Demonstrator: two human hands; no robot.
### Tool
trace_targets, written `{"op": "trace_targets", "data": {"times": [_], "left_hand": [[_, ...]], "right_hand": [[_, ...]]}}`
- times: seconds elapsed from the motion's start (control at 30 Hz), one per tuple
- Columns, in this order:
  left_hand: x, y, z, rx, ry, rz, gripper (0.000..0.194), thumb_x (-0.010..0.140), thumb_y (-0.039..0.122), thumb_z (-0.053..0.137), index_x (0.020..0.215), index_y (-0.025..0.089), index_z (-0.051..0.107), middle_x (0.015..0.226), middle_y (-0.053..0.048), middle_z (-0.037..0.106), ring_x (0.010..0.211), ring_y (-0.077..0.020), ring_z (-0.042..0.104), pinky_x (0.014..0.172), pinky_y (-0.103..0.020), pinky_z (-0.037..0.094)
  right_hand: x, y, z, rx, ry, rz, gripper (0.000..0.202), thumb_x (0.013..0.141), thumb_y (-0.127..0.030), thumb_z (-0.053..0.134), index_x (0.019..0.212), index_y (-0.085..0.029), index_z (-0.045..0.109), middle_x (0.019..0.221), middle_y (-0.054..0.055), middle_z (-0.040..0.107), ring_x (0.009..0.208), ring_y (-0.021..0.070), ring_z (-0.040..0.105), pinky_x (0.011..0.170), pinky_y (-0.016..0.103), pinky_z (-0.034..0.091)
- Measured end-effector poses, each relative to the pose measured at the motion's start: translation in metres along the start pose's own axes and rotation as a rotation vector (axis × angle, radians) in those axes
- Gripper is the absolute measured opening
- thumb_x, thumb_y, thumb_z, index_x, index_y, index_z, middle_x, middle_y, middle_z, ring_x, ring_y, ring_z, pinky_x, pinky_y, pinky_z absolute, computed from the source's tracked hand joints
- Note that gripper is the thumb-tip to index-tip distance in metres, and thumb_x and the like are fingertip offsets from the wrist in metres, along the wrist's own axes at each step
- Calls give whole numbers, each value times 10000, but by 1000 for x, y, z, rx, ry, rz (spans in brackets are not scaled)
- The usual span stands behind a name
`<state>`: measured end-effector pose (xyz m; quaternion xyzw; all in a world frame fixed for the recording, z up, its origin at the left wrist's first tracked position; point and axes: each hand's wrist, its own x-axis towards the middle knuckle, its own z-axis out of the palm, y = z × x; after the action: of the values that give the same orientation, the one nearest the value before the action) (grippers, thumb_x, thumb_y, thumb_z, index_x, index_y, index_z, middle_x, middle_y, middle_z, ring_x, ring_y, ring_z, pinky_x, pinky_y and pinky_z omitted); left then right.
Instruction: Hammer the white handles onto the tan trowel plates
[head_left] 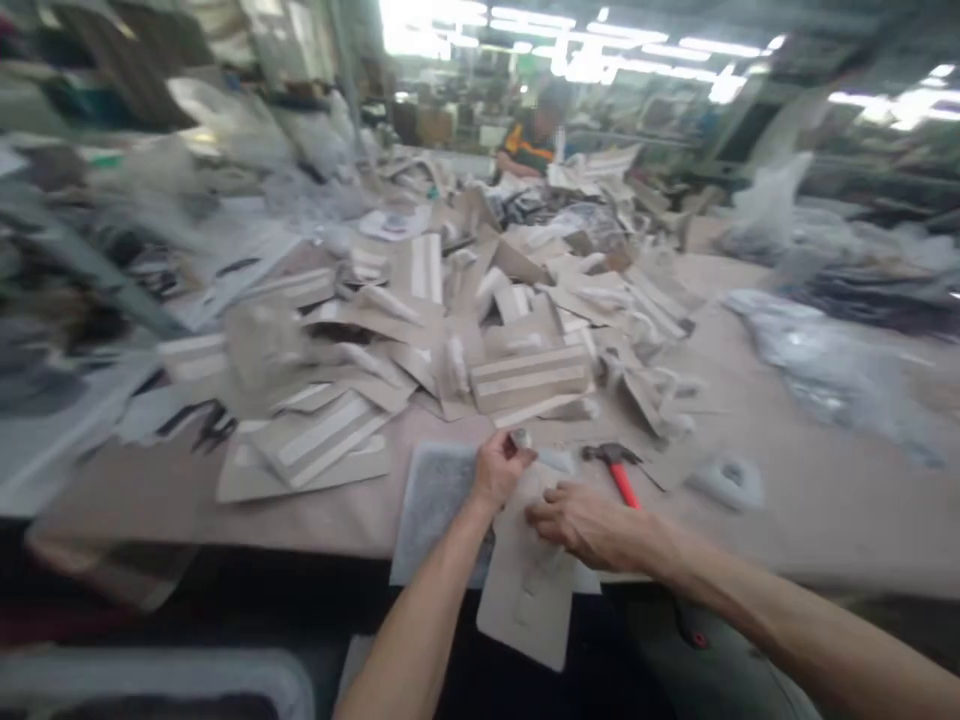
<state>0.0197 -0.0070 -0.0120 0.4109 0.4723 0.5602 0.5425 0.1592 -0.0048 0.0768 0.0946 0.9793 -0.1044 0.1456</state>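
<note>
At the table's near edge lies a flat beige panel (529, 600), its lower part jutting out past the edge. My left hand (498, 472) is closed at the panel's upper end, with a small round greyish piece (519, 438) pinched between thumb and fingers. My right hand (581, 522) rests over the panel's middle, fingers curled and pressed together; whatever they hold is hidden. Beneath the panel is a grey slab (439, 500) with a pale border. A claw hammer (621, 478) with a red handle lies just beyond my right hand.
A heap of beige panels with pale strips (532, 380) covers the table's middle. A white roll-like object (727, 483) lies right of the hammer, clear plastic bags (832, 360) farther right. Dark tools (214, 428) lie at left. A co-worker (529, 145) is behind the heap.
</note>
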Motion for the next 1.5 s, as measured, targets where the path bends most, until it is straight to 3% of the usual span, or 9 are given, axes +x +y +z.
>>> {"op": "trace_targets", "data": {"times": [0.13, 0.3, 0.4, 0.53, 0.67, 0.83, 1.03, 1.27, 1.5], "left_hand": [[7, -12, -15, -51, 25, 35, 266, 663, 326, 842, 830, 190, 687, 701, -25, 701, 700, -199, 633, 670, -303, 494], [29, -6, -25, -203, 149, 20, 444, 597, 390, 891, 892, 138, 676, 817, -49, 742, 751, -170, 684, 756, -291, 536], [32, 17, -38, -285, 248, 75, 430, 607, 393, 899, 864, 130, 677, 808, -35, 734, 738, -155, 697, 758, -284, 552], [27, 65, -62, -164, 266, 267, 370, 678, 349, 883, 914, 138, 691, 864, -43, 751, 800, -173, 726, 818, -311, 570], [19, 85, -64, -1, 244, 335, 354, 717, 340, 863, 966, 148, 699, 906, -54, 762, 841, -181, 727, 835, -307, 571], [13, 52, -38, 96, 94, 205, 335, 720, 369, 841, 930, 151, 698, 882, -60, 758, 807, -180, 708, 766, -283, 565], [22, 11, -18, 62, 20, 107, 358, 688, 370, 834, 947, 161, 704, 910, -66, 766, 835, -194, 713, 803, -295, 559], [28, -1, -23, 90, 46, 100, 375, 703, 398, 824, 966, 162, 702, 927, -63, 769, 848, -191, 714, 809, -283, 549], [29, -8, -21, 132, 13, 94, 348, 734, 401, 796, 965, 157, 708, 928, -63, 768, 852, -187, 707, 803, -274, 542]], "right_hand": [[-4, -7, -4, 37, 6, 85, 169, 805, -65, 593, 897, -199, 636, 934, 71, 647, 816, 193, 540, 736, 333, 400], [-22, -10, -7, 133, -11, 202, 139, 825, -69, 568, 906, -150, 647, 862, 65, 665, 693, 163, 567, 633, 306, 379], [-30, -14, -9, 194, 78, 516, 151, 892, -114, 511, 949, -126, 651, 844, 102, 692, 688, 190, 615, 598, 309, 365], [-23, -29, -3, 341, 278, 959, 308, 1006, -359, 457, 1147, -128, 603, 912, 145, 722, 812, 282, 691, 660, 334, 441], [2, -47, 21, 464, 379, 1068, 457, 1023, -363, 428, 1412, -125, 469, 963, 140, 738, 909, 305, 714, 769, 371, 501], [19, -57, 46, 521, 387, 1029, 468, 1012, -212, 348, 1450, -77, 441, 1098, 170, 719, 976, 295, 707, 846, 398, 526], [20, -57, 42, 511, 358, 1000, 417, 1021, -247, 355, 1384, -95, 493, 1113, 158, 713, 954, 298, 709, 801, 395, 551], [27, -59, 45, 505, 406, 1008, 394, 1037, -329, 404, 1371, -133, 477, 1161, 153, 705, 987, 291, 709, 801, 364, 538], [22, -57, 41, 626, 426, 1010, 347, 1018, -366, 449, 1245, -130, 568, 1016, 139, 733, 950, 291, 710, 780, 347, 495]]}}
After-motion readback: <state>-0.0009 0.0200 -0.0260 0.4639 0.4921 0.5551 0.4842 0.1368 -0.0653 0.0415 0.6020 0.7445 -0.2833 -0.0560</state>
